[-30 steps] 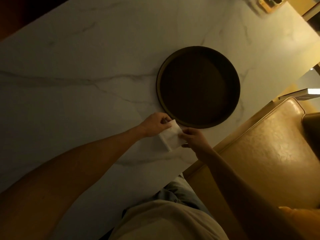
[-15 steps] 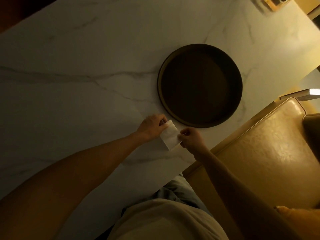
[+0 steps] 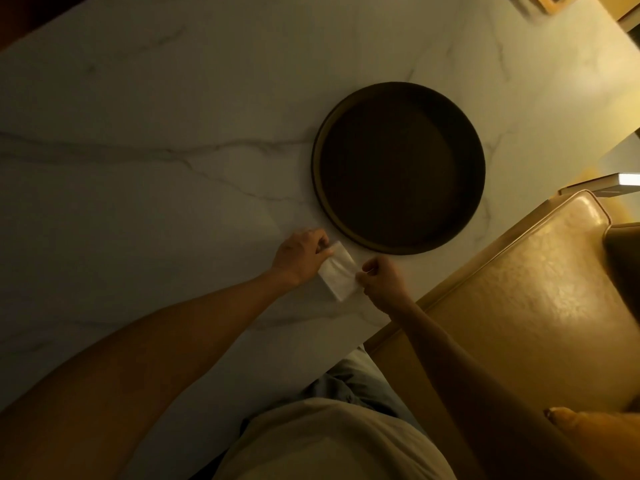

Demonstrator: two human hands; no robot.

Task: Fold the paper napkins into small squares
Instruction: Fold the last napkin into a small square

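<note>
Looking down: a head camera showed 2 bare forearms reaching over a table (image 3: 145,174) in dim, warm light.
Napkin: a small white folded napkin (image 3: 337,275) sat between the 2 hands, just above or on the table's near right part; whether it touched the surface could not be told. It appeared as a narrow rectangle, tilted, with one short end pointing up and left.
Left hand: the left hand (image 3: 303,256) held the napkin's upper left end, fingers curled onto it and the thumb against the paper.
Right hand: the right hand (image 3: 382,282) pinched the napkin's right edge between thumb and curled fingers, knuckles up.
Tray: a round dark tray (image 3: 317,168) with a low rim lay on the table just beyond the hands, apart from the napkin. Nothing could be made out inside it.
Table: pale marble with thin grey veins, running diagonally across the view.
Seat: a tan padded seat (image 3: 512,306) with a glossy surface stood to the right of the table edge, beside the right forearm.
Person: a light shirt and grey-blue trousers showed at the bottom of the view, under the arms.
Far corner: a blurred yellowish object (image 3: 550,3) lay at the table's top right corner; what it was could not be told.
</note>
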